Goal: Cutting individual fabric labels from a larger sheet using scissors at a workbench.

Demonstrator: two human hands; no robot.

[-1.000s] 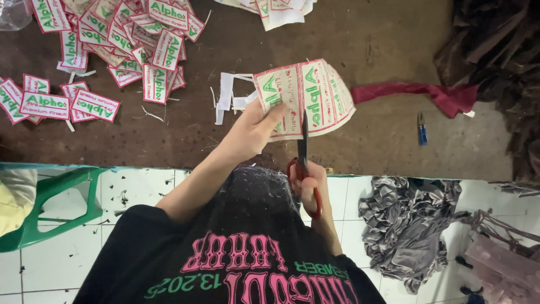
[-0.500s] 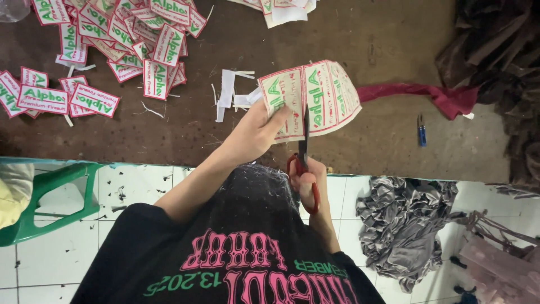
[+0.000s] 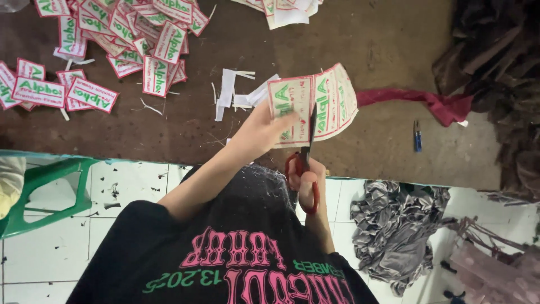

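Observation:
My left hand [image 3: 260, 134] grips the lower left edge of a white sheet of red-bordered labels with green lettering [image 3: 333, 95], holding it above the brown table [image 3: 382, 45]. My right hand [image 3: 306, 181] is closed in the red handles of a pair of scissors [image 3: 309, 138]. The dark blades point up into the sheet, between two of its labels. To the left of the sheet lie thin white paper offcuts [image 3: 236, 90]. A heap of cut single labels [image 3: 129, 34] covers the table's far left.
A red cloth strip [image 3: 427, 101] and a small blue lighter [image 3: 417, 136] lie right of the sheet. Dark fabric [image 3: 495, 84] is piled at the right edge. More sheets [image 3: 287, 8] sit at the top. A green plastic chair [image 3: 39, 186] and grey cloth [image 3: 394, 225] are on the tiled floor.
The scissor blades have gone further up into the sheet. My left hand has shifted slightly on its edge, and the sheet has tilted a little.

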